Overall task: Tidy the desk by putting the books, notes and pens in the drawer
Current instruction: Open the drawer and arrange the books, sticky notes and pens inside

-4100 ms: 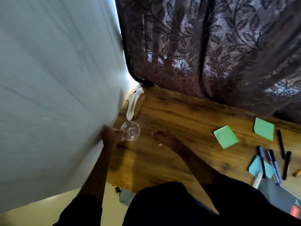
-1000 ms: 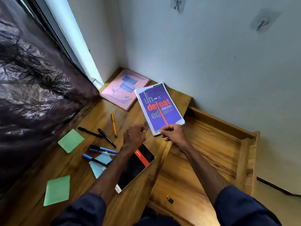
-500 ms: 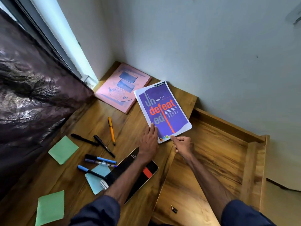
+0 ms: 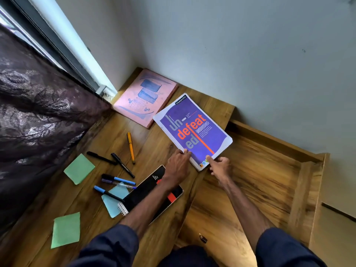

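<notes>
A purple notebook [image 4: 194, 132] with orange lettering lies at the desk's right edge, one corner over the open drawer [image 4: 260, 182]. My right hand [image 4: 219, 166] pinches its near corner. My left hand [image 4: 178, 163] rests with fingertips on its near left edge. A pink book [image 4: 144, 97] lies in the far corner. A black spiral notebook [image 4: 150, 189] sits under my left forearm. Several pens [image 4: 119, 180], an orange pen [image 4: 131, 146], green sticky notes [image 4: 79, 168] and a blue note [image 4: 113, 201] lie on the desk.
The wooden desk [image 4: 96, 218] meets a grey wall behind and a dark patterned curtain [image 4: 38, 122] at the left. A small dark object [image 4: 203, 238] lies in the drawer's near part. A second green note [image 4: 66, 229] sits near the front.
I turned from a glass at the other end of the desk to the books. Both hands reached the purple notebook; in the last half second they barely shifted on its near edge.
</notes>
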A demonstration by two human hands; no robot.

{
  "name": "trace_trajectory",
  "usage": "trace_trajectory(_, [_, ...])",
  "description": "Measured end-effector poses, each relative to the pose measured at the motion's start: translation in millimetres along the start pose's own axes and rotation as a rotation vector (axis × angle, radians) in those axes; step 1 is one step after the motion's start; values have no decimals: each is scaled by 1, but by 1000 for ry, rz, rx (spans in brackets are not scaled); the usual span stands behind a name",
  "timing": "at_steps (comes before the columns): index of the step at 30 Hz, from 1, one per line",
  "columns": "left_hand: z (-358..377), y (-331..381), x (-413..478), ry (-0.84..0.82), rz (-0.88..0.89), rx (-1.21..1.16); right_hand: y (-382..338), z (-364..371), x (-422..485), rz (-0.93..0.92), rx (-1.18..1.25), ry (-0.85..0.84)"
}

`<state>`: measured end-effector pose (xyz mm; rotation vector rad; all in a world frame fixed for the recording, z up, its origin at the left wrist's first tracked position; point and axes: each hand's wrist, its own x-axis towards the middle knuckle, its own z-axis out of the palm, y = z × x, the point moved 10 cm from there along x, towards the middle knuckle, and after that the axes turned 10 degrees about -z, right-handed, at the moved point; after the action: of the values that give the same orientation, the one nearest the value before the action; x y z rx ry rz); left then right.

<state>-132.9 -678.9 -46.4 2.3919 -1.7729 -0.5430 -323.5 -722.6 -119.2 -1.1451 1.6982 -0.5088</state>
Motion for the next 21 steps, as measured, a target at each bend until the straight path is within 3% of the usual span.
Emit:
trace_trajectory(4, [-1,-9,2,-3,-58,-177,-9,-17,-8,-30,-64,114])
trace_trajectory(6, [-18,-29,6,76,-180,-353,-34,-34,-18,-227,-140,284])
trace_trajectory(8, [-39,-57,12,174,-330,-459,-56,-30,-26,-446,-175,325])
trace_trajectory(12, [-77,-108,29,313,-474,-438,-97,14,-36,-685,-167,176])
trace_trajectory(15, [-91,-145,53,325,-513,-324,-133,57,-45,-786,-235,52])
trace_trajectory(21, [-77,-177,119,-6,-406,-47,-192,128,-47,-947,-363,-123])
